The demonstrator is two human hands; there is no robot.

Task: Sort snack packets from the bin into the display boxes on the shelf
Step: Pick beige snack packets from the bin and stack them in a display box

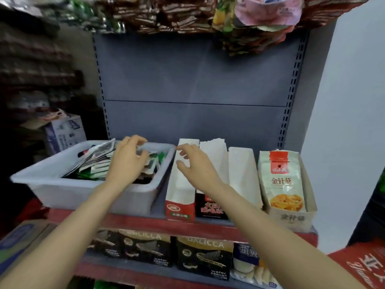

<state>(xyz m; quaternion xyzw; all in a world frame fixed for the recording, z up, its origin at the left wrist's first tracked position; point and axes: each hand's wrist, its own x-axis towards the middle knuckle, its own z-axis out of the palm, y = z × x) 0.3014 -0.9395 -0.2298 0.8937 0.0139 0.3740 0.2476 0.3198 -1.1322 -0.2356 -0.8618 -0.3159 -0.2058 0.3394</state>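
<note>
A white plastic bin (62, 190) stands on the left of the shelf, with several silver, green and dark snack packets (98, 161) in it. My left hand (127, 159) hovers over the packets with its fingers spread and nothing in it. To the right stand several display boxes: a red-fronted one (180, 205), a black-fronted one (211, 207), a plain white one (242, 174) and a beige one (291, 217) with a yellow-printed pouch (282, 180) inside. My right hand (195, 165) floats open above the red-fronted box.
The shelf has a red front edge (145, 223) and a grey back panel (193, 80). Black wafer boxes (202, 257) fill the shelf below. Hanging snack bags (250, 21) crowd the top. A cardboard carton (18, 236) sits at lower left.
</note>
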